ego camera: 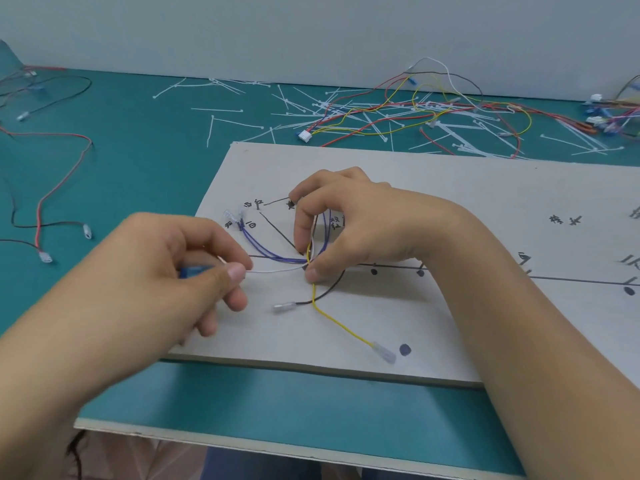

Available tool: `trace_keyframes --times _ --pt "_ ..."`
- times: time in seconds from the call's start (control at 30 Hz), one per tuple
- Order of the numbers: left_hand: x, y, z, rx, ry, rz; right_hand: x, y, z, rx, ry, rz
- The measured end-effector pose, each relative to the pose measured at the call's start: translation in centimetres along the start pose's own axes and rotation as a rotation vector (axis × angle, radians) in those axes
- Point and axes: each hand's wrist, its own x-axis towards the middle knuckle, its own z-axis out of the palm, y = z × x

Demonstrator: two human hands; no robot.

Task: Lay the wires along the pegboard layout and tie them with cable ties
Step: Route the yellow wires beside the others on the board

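Observation:
A white layout board (433, 317) with drawn black lines, dots and handwritten labels lies on the teal table. My right hand (349, 216) pinches a bunch of wires against the board where the lines meet. From that bunch purple wires (266, 252) run up-left to clear terminals, a black wire (329, 292) and a yellow wire (337, 322) trail toward me, each ending in a clear terminal. My left hand (180, 268) pinches the end of a thin white wire (277, 270) between thumb and forefinger, with a blue connector showing under its fingers.
Many loose white cable ties (311, 109) lie scattered on the table behind the board. A tangle of red, yellow, black and white wires (433, 109) with connectors sits at the back right. More red and black wires (52, 188) lie at the left. The table edge (242, 441) is close to me.

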Motion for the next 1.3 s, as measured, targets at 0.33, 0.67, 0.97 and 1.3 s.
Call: trace_keyframes --times 0.33,0.67,0.97,1.3 --pt "4.3 -2.0 -3.8 0.238 0.11 0.032 0.1 -0.3 0.1 0.021 0.031 0.026" --pt "8.3 -1.0 -2.7 0.365 0.099 0.041 0.0 -0.4 0.1 0.027 0.036 0.03" --pt "9.3 -0.8 -1.8 0.409 0.044 -0.049 0.1 -0.5 0.2 0.008 0.035 0.029" --pt "9.5 2.4 -1.5 0.495 0.009 0.085 -0.2 -1.6 0.1 -0.065 0.103 0.08"
